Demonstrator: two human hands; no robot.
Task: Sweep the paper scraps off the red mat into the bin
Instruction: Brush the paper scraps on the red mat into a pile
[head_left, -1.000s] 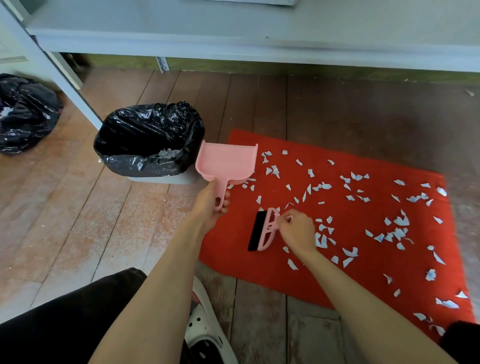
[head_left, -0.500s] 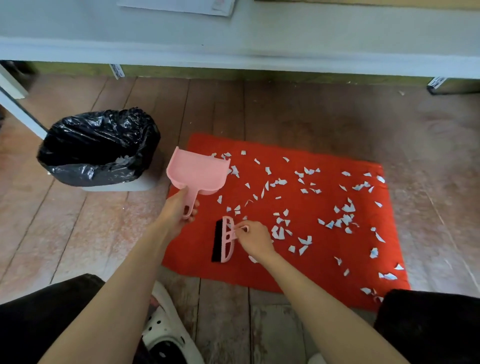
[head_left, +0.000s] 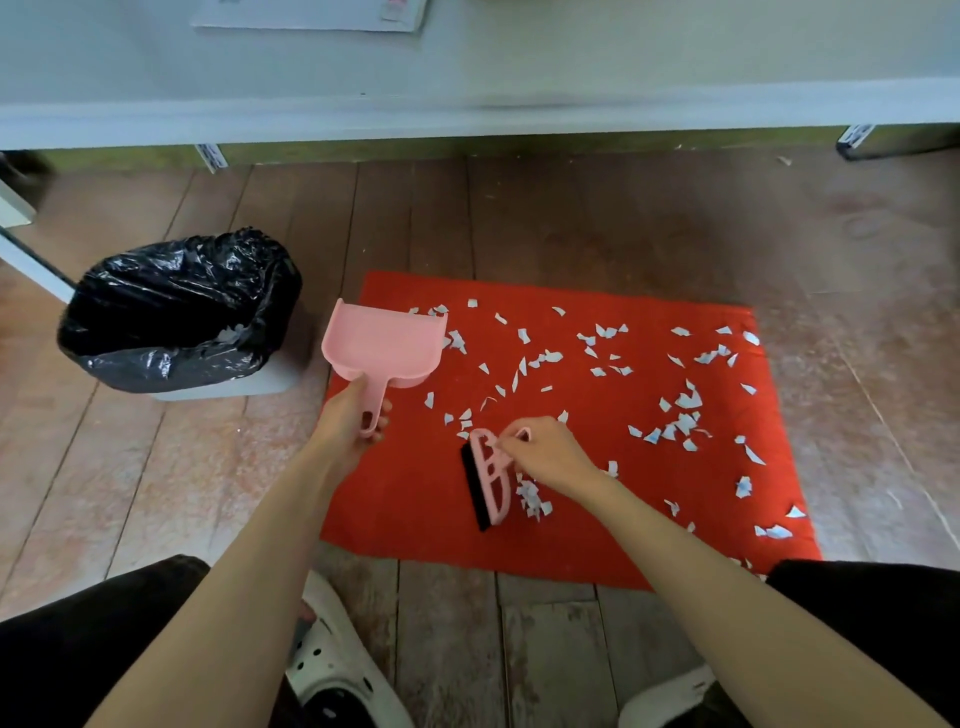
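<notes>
A red mat (head_left: 415, 499) lies on the wooden floor, strewn with several white paper scraps (head_left: 680, 410). My left hand (head_left: 345, 421) grips the handle of a pink dustpan (head_left: 387, 345), which is over the mat's left far corner. My right hand (head_left: 545, 454) holds the handle of a pink brush (head_left: 488, 475) with black bristles, which rests on the mat's near left part with scraps heaped just right of it. A bin with a black liner (head_left: 176, 312) stands left of the mat and has some scraps inside.
A grey table edge (head_left: 467, 114) spans the far side above the floor. My knees in dark trousers and white shoes (head_left: 337, 670) sit at the near edge. Bare wooden floorboards (head_left: 130, 467) surround the mat.
The view has shifted so the mat and bin sit further left and lower. Both hands keep their hold on dustpan and brush; the brush has barely moved on the mat.
</notes>
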